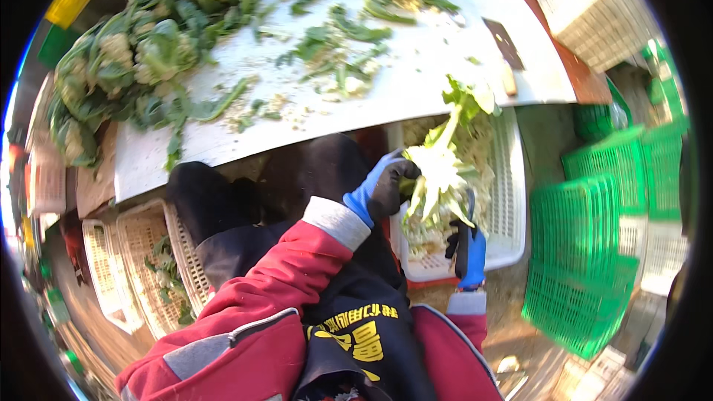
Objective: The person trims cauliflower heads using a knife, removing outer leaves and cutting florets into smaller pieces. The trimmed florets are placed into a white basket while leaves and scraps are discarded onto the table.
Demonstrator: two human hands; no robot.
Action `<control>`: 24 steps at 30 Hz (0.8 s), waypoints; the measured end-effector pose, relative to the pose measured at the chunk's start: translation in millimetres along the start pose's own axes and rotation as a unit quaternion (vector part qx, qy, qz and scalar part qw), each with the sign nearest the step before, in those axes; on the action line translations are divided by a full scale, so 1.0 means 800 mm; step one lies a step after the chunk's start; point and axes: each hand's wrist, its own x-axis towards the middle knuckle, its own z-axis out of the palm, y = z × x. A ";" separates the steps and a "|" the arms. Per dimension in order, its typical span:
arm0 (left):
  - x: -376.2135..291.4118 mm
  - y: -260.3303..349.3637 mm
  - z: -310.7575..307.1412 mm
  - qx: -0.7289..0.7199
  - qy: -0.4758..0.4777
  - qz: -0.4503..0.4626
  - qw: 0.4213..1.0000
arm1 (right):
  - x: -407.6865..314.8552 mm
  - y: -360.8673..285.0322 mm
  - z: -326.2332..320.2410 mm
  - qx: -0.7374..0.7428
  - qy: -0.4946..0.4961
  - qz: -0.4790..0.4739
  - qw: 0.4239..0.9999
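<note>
My left hand [388, 186], in a blue and black work glove, grips a trimmed cauliflower [437, 170] with its pale cut leaf bases towards me. One long leafy stalk still points away over the table edge. Just below it, my right hand [468, 248], gloved alike, is closed around a narrow blade-like tool [471, 206], probably a knife, partly hidden by the leaves. Both hands are above a white plastic crate [509, 189] that holds pale cauliflower pieces and scraps.
A white tabletop [223, 150] bears a heap of leafy cauliflowers [167, 50], loose leaves [340, 50] and a cleaver [504, 47] with a wooden handle. Green crates [576, 234] stand at right. White crates [145, 250] stand at left; one holds leaves.
</note>
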 end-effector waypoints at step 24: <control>-0.156 0.318 -0.269 0.474 0.450 0.131 0.746 | 0.150 -0.224 0.238 -0.051 -0.083 -0.237 0.967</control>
